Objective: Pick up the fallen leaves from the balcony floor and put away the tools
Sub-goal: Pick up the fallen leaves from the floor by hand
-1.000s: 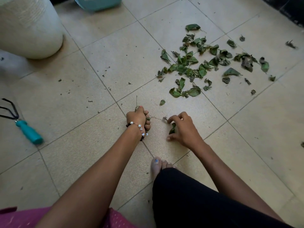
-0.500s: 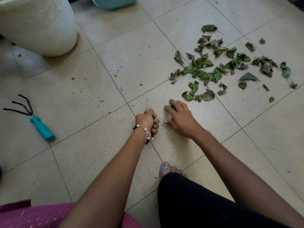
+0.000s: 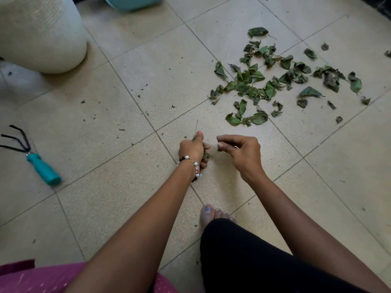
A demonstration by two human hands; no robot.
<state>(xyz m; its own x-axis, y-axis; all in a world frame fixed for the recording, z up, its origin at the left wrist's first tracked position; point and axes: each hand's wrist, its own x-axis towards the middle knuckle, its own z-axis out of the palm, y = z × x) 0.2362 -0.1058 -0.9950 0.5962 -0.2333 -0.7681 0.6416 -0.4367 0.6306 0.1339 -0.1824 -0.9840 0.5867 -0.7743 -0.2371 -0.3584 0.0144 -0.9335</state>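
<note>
1. Left hand (image 3: 193,150) was fisted around a small bunch of leaves (image 3: 206,155), low over the tiled floor (image 3: 118,187) near the middle of it; a thin stem stuck up past the thumb. A beaded bracelet (image 3: 193,163) sat on that wrist.
2. Right hand (image 3: 241,151) hovered just beside the left, fingers curled, thumb and forefinger pinching a small leaf scrap (image 3: 219,148).
3. Scattered leaf pile (image 3: 264,81) lay on the floor toward its far right part, well apart from both hands.
4. Hand rake (image 3: 31,157), teal handle and black prongs, lay flat by the floor's left edge.
5. White ribbed pot (image 3: 40,32) stood at the far left corner; a teal container (image 3: 133,2) was at the far edge.
6. Bare foot (image 3: 208,214) rested on the floor near the hands.
</note>
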